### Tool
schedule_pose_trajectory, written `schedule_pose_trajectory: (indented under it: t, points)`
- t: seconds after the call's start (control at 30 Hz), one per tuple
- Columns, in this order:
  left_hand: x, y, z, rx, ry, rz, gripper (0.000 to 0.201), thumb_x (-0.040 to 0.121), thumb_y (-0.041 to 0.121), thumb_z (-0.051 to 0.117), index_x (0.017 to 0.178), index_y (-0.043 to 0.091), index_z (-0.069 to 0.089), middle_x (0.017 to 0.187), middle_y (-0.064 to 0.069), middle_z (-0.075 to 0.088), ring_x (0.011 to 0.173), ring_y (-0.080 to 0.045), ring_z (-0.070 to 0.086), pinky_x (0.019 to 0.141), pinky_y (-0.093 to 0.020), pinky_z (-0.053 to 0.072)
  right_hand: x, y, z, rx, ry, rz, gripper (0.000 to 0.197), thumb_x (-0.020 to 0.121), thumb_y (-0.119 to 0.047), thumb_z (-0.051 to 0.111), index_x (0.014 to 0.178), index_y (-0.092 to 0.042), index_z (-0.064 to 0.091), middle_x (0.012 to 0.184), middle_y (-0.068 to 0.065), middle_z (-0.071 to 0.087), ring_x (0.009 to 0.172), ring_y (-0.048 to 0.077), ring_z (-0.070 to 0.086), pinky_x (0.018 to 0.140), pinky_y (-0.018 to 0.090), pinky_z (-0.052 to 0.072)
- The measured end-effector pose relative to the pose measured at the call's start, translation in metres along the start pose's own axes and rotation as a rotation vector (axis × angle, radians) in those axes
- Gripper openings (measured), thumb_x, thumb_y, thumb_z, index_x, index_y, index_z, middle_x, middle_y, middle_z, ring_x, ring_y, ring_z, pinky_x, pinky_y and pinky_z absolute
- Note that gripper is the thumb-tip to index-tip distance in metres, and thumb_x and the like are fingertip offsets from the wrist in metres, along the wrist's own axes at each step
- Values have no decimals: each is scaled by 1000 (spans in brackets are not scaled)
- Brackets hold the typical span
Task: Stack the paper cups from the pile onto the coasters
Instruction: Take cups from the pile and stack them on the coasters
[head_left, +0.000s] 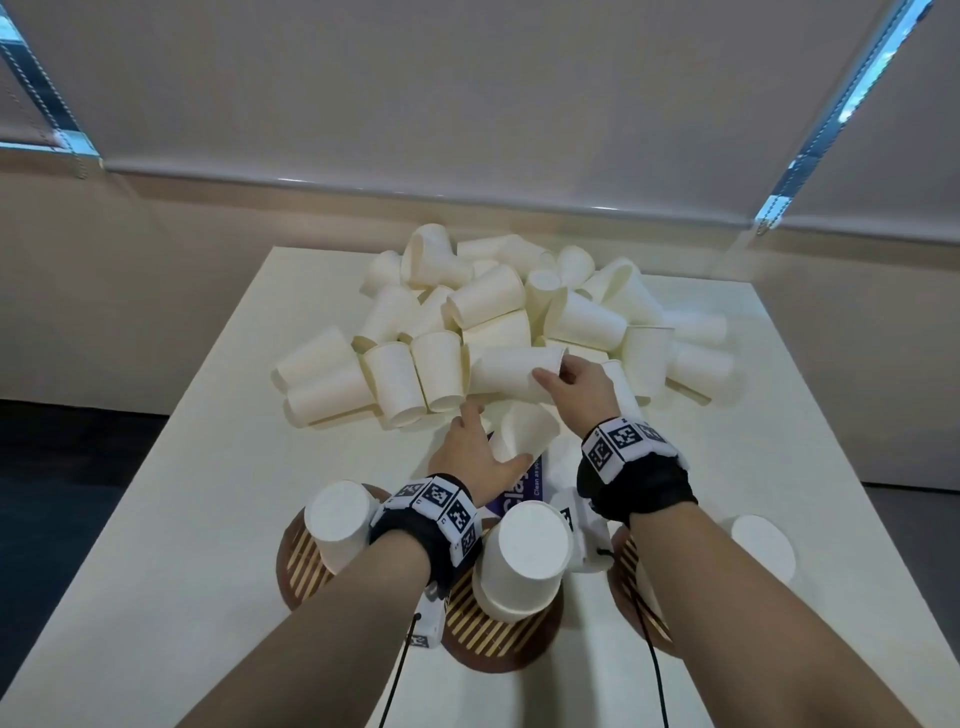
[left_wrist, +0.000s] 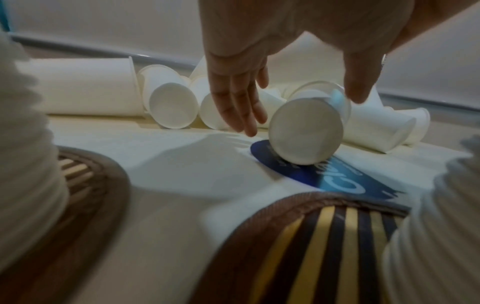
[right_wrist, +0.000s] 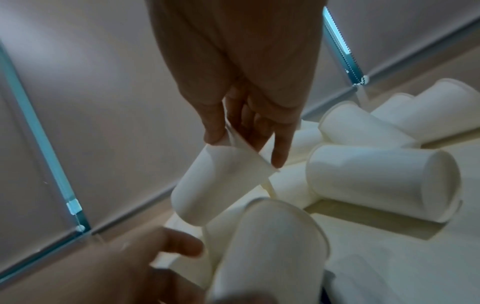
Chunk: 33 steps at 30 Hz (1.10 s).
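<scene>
A big pile of white paper cups (head_left: 498, 317) lies on its sides across the far middle of the table. My right hand (head_left: 553, 370) pinches the rim of one cup (head_left: 511, 371) at the pile's near edge; in the right wrist view the thumb and fingers (right_wrist: 281, 152) squeeze that cup (right_wrist: 221, 181) at its mouth. My left hand (head_left: 480, 441) is spread open over a loose cup (head_left: 524, 431) just short of the pile. Its fingers (left_wrist: 233, 102) and thumb straddle the cup (left_wrist: 306, 131) without closing on it. Brown striped coasters (head_left: 306, 571) (head_left: 493, 639) carry upturned cup stacks (head_left: 343, 519) (head_left: 524, 561).
A third striped coaster (head_left: 636, 577) shows partly under my right forearm, and another upturned cup stack (head_left: 763, 545) stands near the right edge. A blue printed label (head_left: 519, 493) lies on the cream table (head_left: 208, 493) between the hands. Window blinds and a wall lie beyond the table's far edge.
</scene>
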<state>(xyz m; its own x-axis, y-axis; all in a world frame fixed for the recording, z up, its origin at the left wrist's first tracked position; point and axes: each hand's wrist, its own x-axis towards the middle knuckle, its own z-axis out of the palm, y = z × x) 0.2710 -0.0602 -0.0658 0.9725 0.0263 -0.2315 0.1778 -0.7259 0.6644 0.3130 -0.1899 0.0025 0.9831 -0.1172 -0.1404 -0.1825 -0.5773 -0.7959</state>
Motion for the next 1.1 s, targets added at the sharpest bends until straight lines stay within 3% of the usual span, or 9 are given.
schedule_pose_trajectory:
  t: [0.13, 0.3, 0.43, 0.5, 0.63, 0.77, 0.93, 1.0, 1.1]
  points:
    - [4, -5, 4, -37, -48, -21, 87, 76, 42, 72, 142, 15, 22, 135, -8, 51, 119, -28, 52, 95, -36, 45, -15, -11, -11, 32, 35, -56, 28, 95, -18, 49, 101, 7, 62, 97, 20, 66, 90, 28, 57, 74, 30, 39]
    - [-8, -6, -10, -307, 95, -51, 62, 77, 36, 73, 123, 17, 36, 110, -13, 62, 91, -27, 62, 69, -27, 45, -26, -25, -33, 1, 222, -54, 30, 98, -12, 36, 114, 6, 55, 97, 16, 59, 87, 26, 50, 62, 19, 24]
    - [-28, 10, -46, -605, 306, 56, 35, 84, 34, 66, 110, 29, 42, 86, -1, 59, 82, -28, 65, 72, -38, 53, -40, -31, -44, 17, 344, -29, 34, 97, -9, 33, 122, 2, 53, 104, 19, 61, 90, 28, 52, 70, 25, 31]
    - [-42, 21, -67, -734, 380, 113, 21, 87, 31, 64, 99, 37, 47, 83, 4, 55, 79, -24, 61, 74, -41, 54, -51, -33, -50, 46, 394, 1, 34, 97, -9, 33, 124, -2, 53, 113, 19, 62, 103, 32, 56, 75, 30, 37]
    - [-67, 40, -95, -850, 454, 191, 19, 87, 26, 64, 87, 40, 51, 94, -3, 56, 72, -13, 56, 61, -26, 48, -77, -39, -63, 156, 457, 34, 40, 98, -6, 31, 136, -6, 46, 130, 15, 55, 121, 30, 50, 94, 30, 39]
    - [-91, 61, -93, -787, 360, 237, 27, 70, 43, 68, 93, 35, 57, 92, 10, 57, 84, -16, 57, 67, -30, 49, -104, -51, -62, 259, 297, -28, 32, 99, -15, 32, 108, 0, 59, 98, 12, 59, 99, 29, 53, 78, 33, 41]
    - [-108, 79, -101, -721, 433, 173, 42, 76, 35, 74, 111, 24, 53, 106, 2, 59, 96, -22, 58, 78, -40, 54, -126, -56, -79, 504, -37, 220, 52, 100, -41, 31, 135, -4, 42, 118, 9, 50, 110, 28, 50, 96, 38, 41]
    - [-119, 87, -105, -733, 416, 222, 46, 74, 34, 76, 111, 28, 50, 104, 3, 59, 93, -22, 60, 72, -38, 55, -134, -54, -84, 733, -153, 246, 48, 101, -36, 32, 135, -4, 43, 123, 12, 54, 107, 30, 56, 87, 42, 46]
    - [-140, 103, -102, -586, 379, 363, 49, 65, 43, 78, 103, 33, 48, 96, 6, 61, 89, -20, 62, 72, -36, 55, -146, -53, -83, 917, -295, 245, 43, 102, -35, 28, 126, -6, 49, 109, 12, 61, 87, 27, 61, 71, 39, 50]
